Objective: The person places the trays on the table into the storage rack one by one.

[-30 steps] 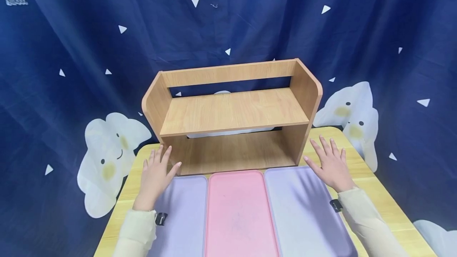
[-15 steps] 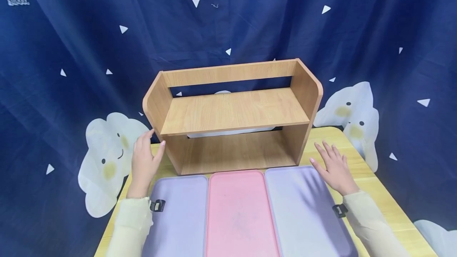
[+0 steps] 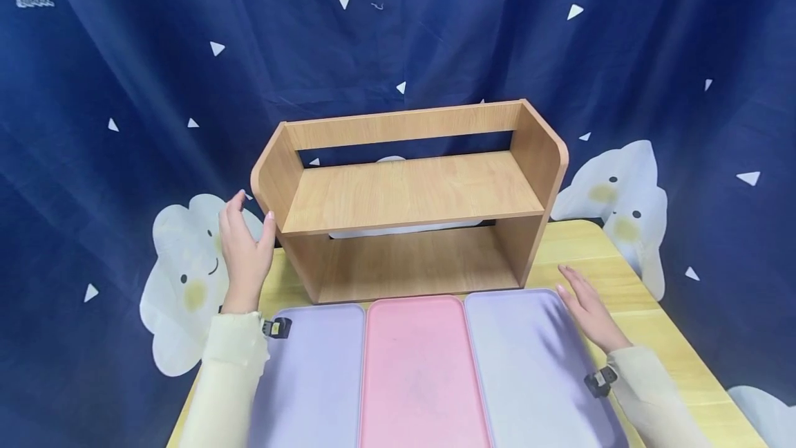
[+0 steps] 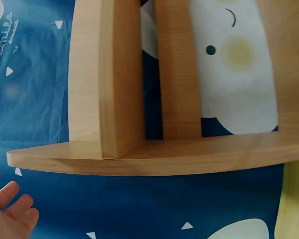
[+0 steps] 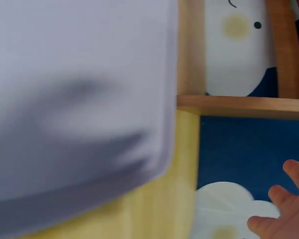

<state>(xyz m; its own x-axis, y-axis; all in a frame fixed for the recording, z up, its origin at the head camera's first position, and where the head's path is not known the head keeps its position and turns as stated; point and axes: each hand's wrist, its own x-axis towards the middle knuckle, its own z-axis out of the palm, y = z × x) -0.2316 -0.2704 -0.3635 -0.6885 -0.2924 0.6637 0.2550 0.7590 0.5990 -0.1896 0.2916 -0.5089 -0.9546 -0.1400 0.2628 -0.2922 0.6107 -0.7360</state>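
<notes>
Wooden shelf (image 3: pixel 410 199) stood at tabletop (image 3: pixel 612 254) rear. Left hand (image 3: pixel 244 254) just beside its left side panel, fingers (image 3: pixel 235 207) relaxed, contact unclear. Right hand (image 3: pixel 591 313) flat, released, by right purple tray (image 3: pixel 528 365); right wrist view blurred.

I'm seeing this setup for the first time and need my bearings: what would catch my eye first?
The wooden shelf stands at the back of the yellow table, its boards bare, against a dark blue curtain with cloud faces. In front lie three trays side by side, a pink tray between two lilac ones. The left hand is raised beside the shelf's left wall; the right hand lies flat by the right lilac tray.
</notes>
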